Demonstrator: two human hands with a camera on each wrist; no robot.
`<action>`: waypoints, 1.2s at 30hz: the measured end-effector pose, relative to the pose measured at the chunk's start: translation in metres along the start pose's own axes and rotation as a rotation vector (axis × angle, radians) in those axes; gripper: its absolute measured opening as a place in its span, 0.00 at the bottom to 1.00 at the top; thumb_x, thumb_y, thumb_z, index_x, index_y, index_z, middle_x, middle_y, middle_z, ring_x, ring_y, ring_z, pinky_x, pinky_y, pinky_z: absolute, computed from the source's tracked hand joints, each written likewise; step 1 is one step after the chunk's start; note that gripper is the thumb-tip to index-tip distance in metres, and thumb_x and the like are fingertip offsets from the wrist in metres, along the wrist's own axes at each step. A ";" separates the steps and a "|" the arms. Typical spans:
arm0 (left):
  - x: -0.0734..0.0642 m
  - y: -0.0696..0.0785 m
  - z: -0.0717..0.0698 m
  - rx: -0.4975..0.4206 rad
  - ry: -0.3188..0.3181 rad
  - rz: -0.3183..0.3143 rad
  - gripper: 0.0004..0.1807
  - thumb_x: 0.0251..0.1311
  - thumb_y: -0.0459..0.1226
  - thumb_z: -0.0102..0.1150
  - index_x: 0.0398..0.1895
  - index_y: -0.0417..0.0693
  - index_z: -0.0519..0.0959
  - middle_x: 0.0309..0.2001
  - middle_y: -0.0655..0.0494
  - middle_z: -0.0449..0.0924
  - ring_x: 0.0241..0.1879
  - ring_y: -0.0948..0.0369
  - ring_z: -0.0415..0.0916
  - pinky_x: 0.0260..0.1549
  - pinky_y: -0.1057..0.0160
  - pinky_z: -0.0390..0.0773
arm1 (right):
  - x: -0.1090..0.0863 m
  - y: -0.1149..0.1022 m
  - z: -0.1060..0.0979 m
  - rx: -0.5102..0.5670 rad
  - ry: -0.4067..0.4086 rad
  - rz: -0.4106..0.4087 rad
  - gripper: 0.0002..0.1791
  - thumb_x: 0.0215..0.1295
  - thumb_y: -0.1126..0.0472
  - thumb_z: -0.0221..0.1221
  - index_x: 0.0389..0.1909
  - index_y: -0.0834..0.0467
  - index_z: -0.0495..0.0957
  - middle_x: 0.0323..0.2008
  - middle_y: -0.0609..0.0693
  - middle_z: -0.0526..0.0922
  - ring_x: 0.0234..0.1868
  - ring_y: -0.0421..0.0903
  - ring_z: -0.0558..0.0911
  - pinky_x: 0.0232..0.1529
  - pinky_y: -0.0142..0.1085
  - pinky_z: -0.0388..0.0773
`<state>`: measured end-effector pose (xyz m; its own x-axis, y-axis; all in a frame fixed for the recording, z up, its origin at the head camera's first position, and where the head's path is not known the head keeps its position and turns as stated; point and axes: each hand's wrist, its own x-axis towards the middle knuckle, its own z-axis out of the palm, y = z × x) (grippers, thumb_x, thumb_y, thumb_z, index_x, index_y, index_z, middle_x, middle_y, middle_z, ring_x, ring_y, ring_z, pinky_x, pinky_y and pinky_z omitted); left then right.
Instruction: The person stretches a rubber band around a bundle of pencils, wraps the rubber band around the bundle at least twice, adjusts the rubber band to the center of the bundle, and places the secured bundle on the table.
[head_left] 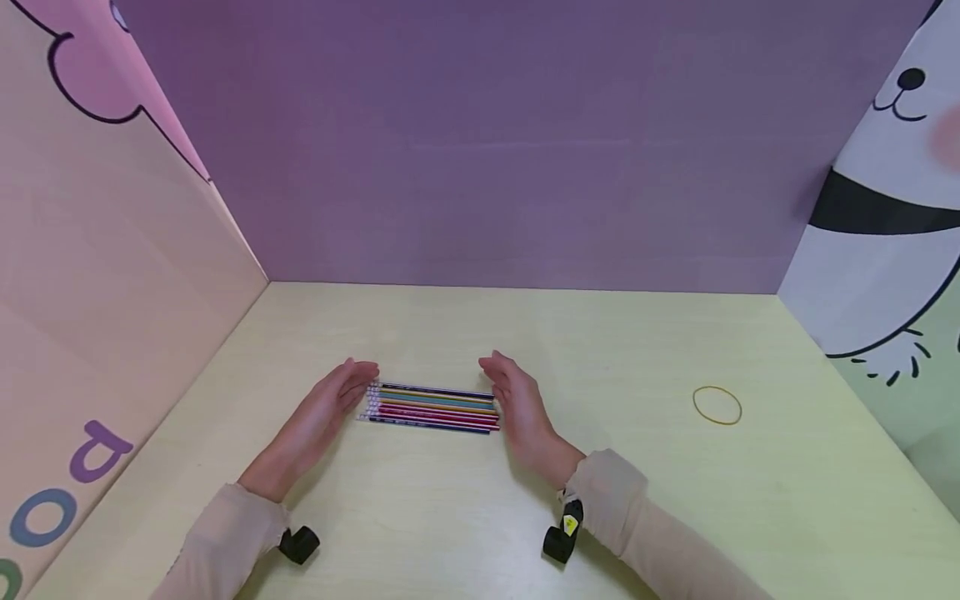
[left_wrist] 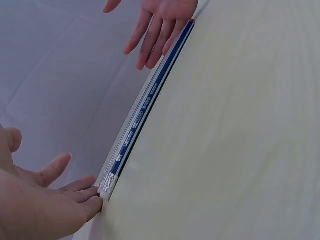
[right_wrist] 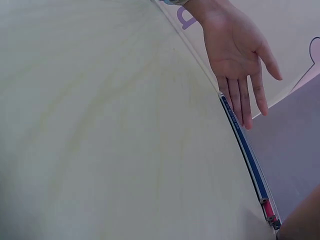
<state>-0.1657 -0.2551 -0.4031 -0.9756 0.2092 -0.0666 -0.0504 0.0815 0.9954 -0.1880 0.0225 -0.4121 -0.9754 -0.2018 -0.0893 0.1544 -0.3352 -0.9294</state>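
Observation:
Several pencils (head_left: 435, 408) in different colours lie side by side in a flat row on the table, their silvery eraser ends to the left. My left hand (head_left: 330, 408) stands on edge at those eraser ends, fingers straight. At the opposite ends my right hand (head_left: 522, 414) faces it, palm inward and fingers extended. In the left wrist view a dark blue pencil (left_wrist: 145, 110) is the nearest of the row, its white eraser against my left fingers (left_wrist: 82, 195). The right wrist view shows the same blue pencil (right_wrist: 245, 145), with my left palm (right_wrist: 235, 50) beyond it.
A yellow rubber band (head_left: 717, 406) lies on the pale table (head_left: 615, 358) to the right of the pencils. A purple panel (head_left: 525, 150) rises behind, and printed panels stand at both sides. Each wrist carries a small black camera.

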 end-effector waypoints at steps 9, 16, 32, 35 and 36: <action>-0.001 0.000 0.013 0.005 0.063 -0.023 0.35 0.79 0.53 0.30 0.72 0.31 0.54 0.75 0.38 0.51 0.77 0.48 0.44 0.75 0.53 0.43 | -0.002 0.002 0.001 -0.018 0.000 -0.004 0.32 0.74 0.50 0.46 0.69 0.68 0.64 0.72 0.59 0.64 0.74 0.53 0.59 0.76 0.46 0.45; 0.001 -0.005 0.025 -0.040 0.098 -0.041 0.33 0.80 0.52 0.31 0.72 0.32 0.54 0.76 0.41 0.48 0.78 0.51 0.40 0.75 0.54 0.41 | -0.004 -0.005 -0.007 -0.035 0.016 -0.001 0.32 0.74 0.50 0.45 0.69 0.68 0.63 0.72 0.62 0.63 0.74 0.54 0.60 0.76 0.45 0.45; -0.004 0.003 0.042 -0.126 0.209 -0.088 0.34 0.79 0.55 0.28 0.75 0.39 0.54 0.80 0.54 0.31 0.78 0.59 0.32 0.75 0.57 0.37 | -0.013 0.009 0.010 0.069 0.052 -0.027 0.34 0.74 0.46 0.47 0.70 0.67 0.61 0.75 0.59 0.59 0.76 0.52 0.56 0.77 0.45 0.41; -0.002 0.006 0.041 -0.141 0.205 -0.105 0.33 0.79 0.52 0.30 0.74 0.37 0.52 0.79 0.49 0.36 0.78 0.58 0.38 0.75 0.60 0.40 | -0.013 0.007 0.006 0.075 0.053 -0.020 0.34 0.74 0.46 0.47 0.70 0.66 0.61 0.75 0.57 0.57 0.76 0.52 0.56 0.77 0.44 0.42; 0.000 0.007 0.040 -0.146 0.208 -0.108 0.32 0.80 0.50 0.30 0.74 0.36 0.52 0.78 0.47 0.38 0.77 0.57 0.41 0.75 0.60 0.42 | -0.013 0.006 0.004 0.073 0.055 -0.020 0.34 0.74 0.46 0.46 0.70 0.66 0.60 0.76 0.57 0.57 0.76 0.51 0.56 0.77 0.44 0.43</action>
<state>-0.1571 -0.2155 -0.3990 -0.9851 0.0015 -0.1720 -0.1719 -0.0518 0.9838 -0.1739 0.0196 -0.4151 -0.9853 -0.1438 -0.0927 0.1441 -0.4051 -0.9029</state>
